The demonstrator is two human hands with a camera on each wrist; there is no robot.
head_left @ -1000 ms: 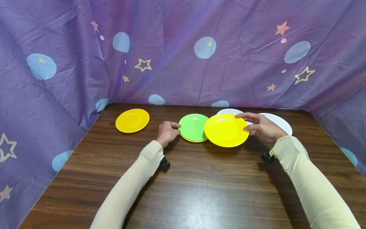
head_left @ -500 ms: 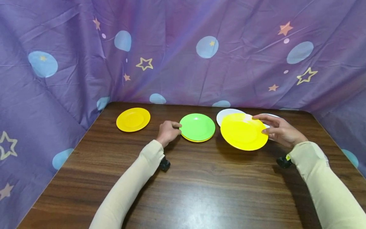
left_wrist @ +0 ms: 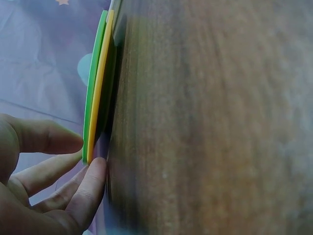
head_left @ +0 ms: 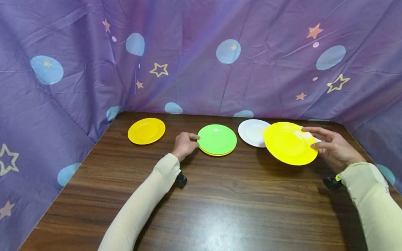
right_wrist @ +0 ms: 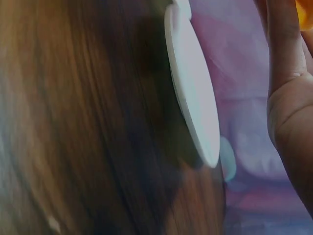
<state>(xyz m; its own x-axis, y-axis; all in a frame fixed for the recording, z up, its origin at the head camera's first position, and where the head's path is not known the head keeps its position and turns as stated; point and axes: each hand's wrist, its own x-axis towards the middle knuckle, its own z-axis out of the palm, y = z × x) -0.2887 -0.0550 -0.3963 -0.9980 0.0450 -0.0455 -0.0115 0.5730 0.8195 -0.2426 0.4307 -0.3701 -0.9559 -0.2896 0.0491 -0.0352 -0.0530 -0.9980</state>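
On the right, my right hand [head_left: 337,148] pinches a yellow plate [head_left: 290,143] by its right rim, holding it tilted above the table. Beneath and behind it lies a white plate, mostly covered in the head view; the right wrist view shows this white plate [right_wrist: 195,93] from the side. At the middle, a green plate [head_left: 217,138] sits stacked on another yellow plate [left_wrist: 99,83]. My left hand [head_left: 184,144] pinches the left rim of that stack, thumb on the green side and fingertips at the yellow underside in the left wrist view.
Alone at the back left lies an orange-yellow plate [head_left: 146,131]. Another white plate [head_left: 252,133] lies between the green stack and the held plate. A purple patterned curtain [head_left: 201,59] hangs behind the brown wooden table [head_left: 201,202].
My right hand has carried the yellow plate rightward, away from the green stack and over the right white plate. The nearer white plate is now more visible. My left hand stays on the stack.
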